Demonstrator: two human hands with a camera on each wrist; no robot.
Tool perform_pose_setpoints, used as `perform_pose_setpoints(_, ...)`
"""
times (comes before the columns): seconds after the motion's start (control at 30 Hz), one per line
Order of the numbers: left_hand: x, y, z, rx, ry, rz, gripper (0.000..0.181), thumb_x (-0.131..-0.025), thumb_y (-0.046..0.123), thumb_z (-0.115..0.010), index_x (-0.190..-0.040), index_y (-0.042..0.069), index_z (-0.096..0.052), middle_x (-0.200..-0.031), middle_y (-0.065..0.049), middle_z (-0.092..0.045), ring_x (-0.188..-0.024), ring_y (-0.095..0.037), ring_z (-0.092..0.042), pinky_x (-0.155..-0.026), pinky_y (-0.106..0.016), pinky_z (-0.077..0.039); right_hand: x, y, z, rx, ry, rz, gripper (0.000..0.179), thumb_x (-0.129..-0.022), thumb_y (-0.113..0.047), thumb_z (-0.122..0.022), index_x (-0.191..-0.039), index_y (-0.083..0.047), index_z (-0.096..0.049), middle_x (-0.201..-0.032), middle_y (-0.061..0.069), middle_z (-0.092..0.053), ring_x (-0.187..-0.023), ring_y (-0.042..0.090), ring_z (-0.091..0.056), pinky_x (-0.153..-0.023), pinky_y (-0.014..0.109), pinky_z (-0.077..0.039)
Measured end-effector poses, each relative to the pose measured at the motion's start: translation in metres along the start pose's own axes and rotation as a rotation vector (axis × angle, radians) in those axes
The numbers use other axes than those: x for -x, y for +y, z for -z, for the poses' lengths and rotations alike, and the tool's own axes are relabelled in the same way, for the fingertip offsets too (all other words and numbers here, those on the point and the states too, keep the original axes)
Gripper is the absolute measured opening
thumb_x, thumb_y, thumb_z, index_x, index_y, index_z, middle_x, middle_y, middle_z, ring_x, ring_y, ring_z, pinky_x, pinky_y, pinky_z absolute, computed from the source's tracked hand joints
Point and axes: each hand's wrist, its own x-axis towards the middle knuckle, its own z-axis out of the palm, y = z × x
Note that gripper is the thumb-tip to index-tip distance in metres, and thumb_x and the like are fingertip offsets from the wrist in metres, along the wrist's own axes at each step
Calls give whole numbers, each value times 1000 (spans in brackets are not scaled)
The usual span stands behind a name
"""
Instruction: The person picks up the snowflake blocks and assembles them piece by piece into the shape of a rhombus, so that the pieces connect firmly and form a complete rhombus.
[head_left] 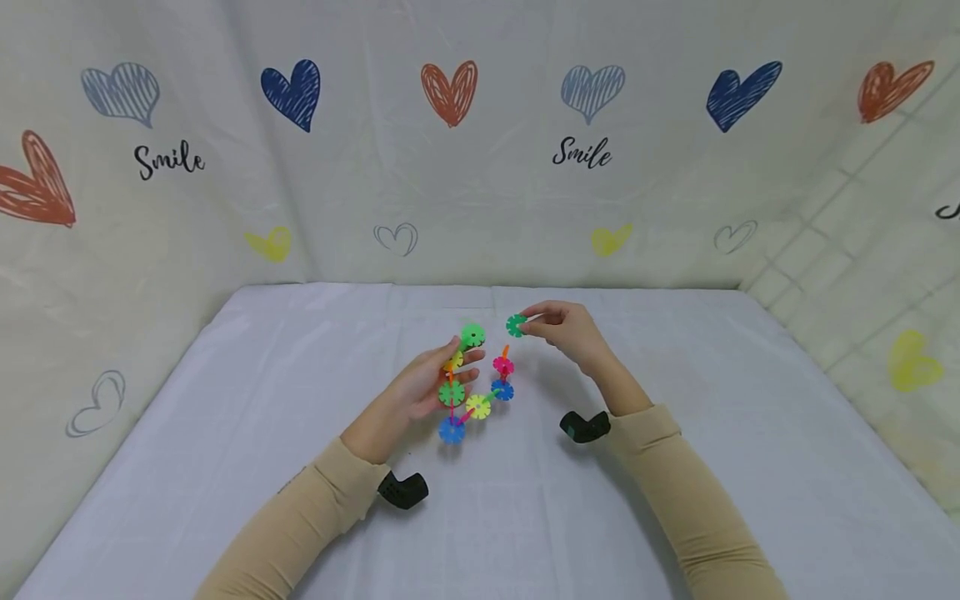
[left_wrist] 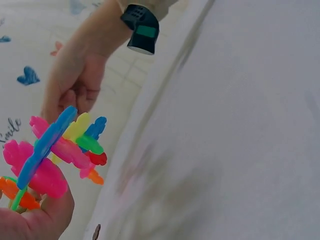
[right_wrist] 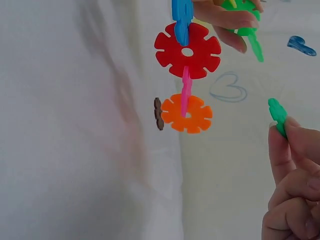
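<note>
My left hand (head_left: 427, 383) holds a bent chain of notched plastic flower discs (head_left: 452, 431) above the table; its fingers partly hide some links. The chain has pink, blue, yellow, green, red and orange pieces, slotted into one another. An orange disc (right_wrist: 200, 116) forms its free end, below a red disc (right_wrist: 197, 59). Between thumb and fingertips, my right hand (head_left: 567, 332) pinches a single green disc (head_left: 515, 325), apart from the chain and just beyond its free end. In the right wrist view that green disc (right_wrist: 277, 116) appears nearly edge-on.
A white cloth covers the table (head_left: 600, 533). Behind it hangs a pale backdrop (head_left: 510, 200) printed with hearts and "Smile". Black wrist devices (head_left: 403, 490) sit at both cuffs. A small dark brown notched shape (right_wrist: 159, 114) shows near the cloth's edge; cannot tell what it is.
</note>
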Motion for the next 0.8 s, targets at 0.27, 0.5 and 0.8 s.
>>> perform_pose_setpoints(0.27,2,-3,-1,-44,-12,12,51,-111,39,-43,-150,6,-47,-142,-14,-55,-99,-15,-63,-73,-22,-54,5,-1,-9,19,-16,161,22,-97,-17,-74,-113,-4,-72,-100,11,-74,-100,47,-62,-80,39,-50)
perform_pose_setpoints(0.5,6,-4,-2,-18,-41,24,46,-112,34,-42,-147,5,-50,-132,-8,-62,-88,-11,-64,-69,-20,-54,7,-1,-12,40,-43,217,18,-97,-14,-73,-110,-2,-72,-103,8,-74,-97,46,-62,-81,39,-53)
perform_pose_setpoints(0.8,6,-3,-2,5,-73,14,46,-113,31,-38,-150,4,-48,-124,-3,-67,-84,-10,-64,-70,-20,-54,10,-3,-10,21,-85,251,18,-97,-10,-72,-111,1,-72,-106,10,-73,-98,47,-61,-86,51,-54)
